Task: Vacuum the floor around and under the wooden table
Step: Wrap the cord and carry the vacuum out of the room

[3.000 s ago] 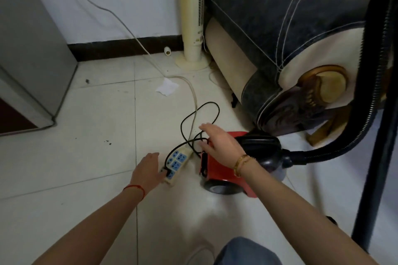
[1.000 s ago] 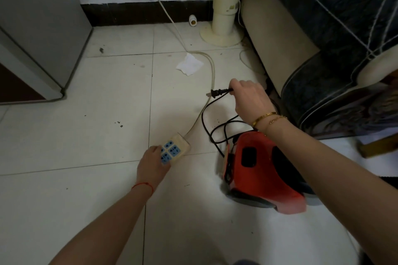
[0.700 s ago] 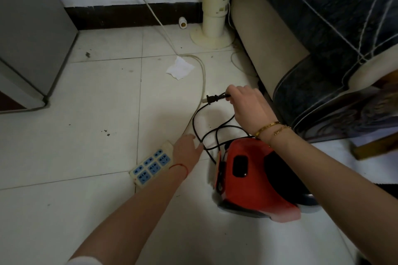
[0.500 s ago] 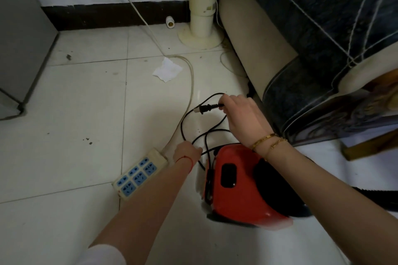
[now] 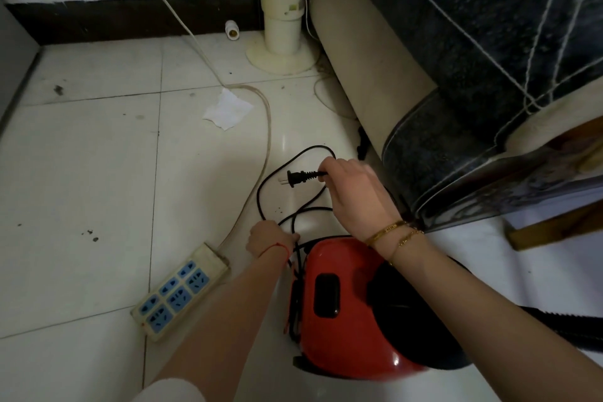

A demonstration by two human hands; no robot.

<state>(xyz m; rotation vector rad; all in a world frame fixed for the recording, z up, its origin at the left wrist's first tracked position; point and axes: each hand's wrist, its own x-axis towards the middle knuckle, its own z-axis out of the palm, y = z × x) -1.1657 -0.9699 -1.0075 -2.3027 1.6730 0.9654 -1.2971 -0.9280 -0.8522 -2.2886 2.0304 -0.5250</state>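
head cam, looking down at a pale tiled floor (image 5: 98,173) with dark specks and a crumpled bit of white paper (image 5: 228,109) lying on it. white wall with a dark baseboard (image 5: 130,18) along the top, a cream tower fan (image 5: 283,26) standing on its round base in the corner, and a small white bulb-looking thing (image 5: 232,30) on the floor just left of it. a dark blue and cream sofa (image 5: 456,59) fills the right side.

the red vacuum cleaner (image 5: 346,310) sits on the floor at bottom centre, its black hose (image 5: 561,325) running off to the right. the right hand (image 5: 355,196) has its fingers pinched on the black cord (image 5: 261,192) just behind the plug (image 5: 298,177), holding the plug above the floor with the prongs pointing left. the left hand (image 5: 270,238) is down by the vacuum's front with its fingers curled round the loops of that cord. the cream power strip (image 5: 181,292) with blue sockets lies on the floor left of the vacuum, nobody touching it, its pale cable (image 5: 266,127) curving up toward the wall.

compared to half a second ago: not much, the camera has shifted a bit, both hands are in about the same spots. a second ago the left hand was holding the power strip, now the strip lies on the tiles by itself.
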